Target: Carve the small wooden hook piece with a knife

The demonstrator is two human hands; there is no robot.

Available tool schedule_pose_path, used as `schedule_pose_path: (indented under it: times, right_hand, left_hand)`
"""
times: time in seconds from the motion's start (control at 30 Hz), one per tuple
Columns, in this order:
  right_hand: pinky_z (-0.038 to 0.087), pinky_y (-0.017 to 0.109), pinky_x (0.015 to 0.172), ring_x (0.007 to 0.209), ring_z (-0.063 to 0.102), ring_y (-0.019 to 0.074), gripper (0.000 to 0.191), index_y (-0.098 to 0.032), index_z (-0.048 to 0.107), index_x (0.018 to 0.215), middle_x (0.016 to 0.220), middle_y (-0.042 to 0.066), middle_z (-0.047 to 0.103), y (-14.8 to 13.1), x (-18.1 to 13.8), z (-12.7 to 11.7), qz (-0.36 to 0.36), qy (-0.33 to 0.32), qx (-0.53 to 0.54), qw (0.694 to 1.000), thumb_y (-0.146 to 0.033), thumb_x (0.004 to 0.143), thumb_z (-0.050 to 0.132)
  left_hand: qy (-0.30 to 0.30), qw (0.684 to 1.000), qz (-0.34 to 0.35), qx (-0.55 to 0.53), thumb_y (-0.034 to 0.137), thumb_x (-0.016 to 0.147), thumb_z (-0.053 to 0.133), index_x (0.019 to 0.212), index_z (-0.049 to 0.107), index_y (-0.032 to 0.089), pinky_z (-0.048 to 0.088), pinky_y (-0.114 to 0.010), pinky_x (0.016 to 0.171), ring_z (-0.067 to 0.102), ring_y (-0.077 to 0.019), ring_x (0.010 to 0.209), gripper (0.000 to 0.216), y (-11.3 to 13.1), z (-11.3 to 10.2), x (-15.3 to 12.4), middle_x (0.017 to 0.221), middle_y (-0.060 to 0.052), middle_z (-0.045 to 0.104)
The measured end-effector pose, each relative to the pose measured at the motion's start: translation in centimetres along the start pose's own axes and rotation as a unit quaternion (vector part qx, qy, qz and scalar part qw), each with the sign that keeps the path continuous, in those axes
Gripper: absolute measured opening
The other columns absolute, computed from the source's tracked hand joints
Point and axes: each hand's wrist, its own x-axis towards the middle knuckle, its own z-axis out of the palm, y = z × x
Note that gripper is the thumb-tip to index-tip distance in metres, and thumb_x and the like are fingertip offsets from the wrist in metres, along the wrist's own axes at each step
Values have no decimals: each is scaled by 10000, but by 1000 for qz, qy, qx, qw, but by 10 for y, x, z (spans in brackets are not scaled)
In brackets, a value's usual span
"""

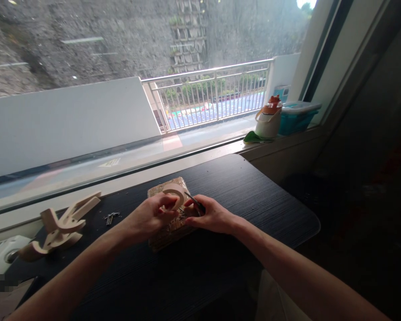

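My left hand (152, 217) is closed around a pale curved wooden piece (175, 192), holding it just above a brown board (167, 234) that lies on the black table (240, 196). My right hand (211, 216) pinches a thin dark tool (194, 201) whose tip meets the wooden piece. Both hands rest over the board near the table's middle.
A light wooden assembly (62, 225) sits at the table's left, with a small pile of metal screws (111, 217) beside it. On the window sill at the right stand a white jug (269, 119) and a teal box (296, 117). A white object (0, 252) lies at the far left.
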Motion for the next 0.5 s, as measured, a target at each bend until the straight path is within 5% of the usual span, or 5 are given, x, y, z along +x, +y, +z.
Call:
schedule_pose_path:
  times: [0.5]
  right_hand:
    - [390,216,655,679,454,94,195,-159,611,900,725,-33,504,-4,0,-6,12,-12,34,999,-196,718,553]
  left_hand:
    - [51,998,-44,9,402,807,561,1034,589,188,498,-268,707,610,-166,789,313,-3,13,-14,928,-40,652]
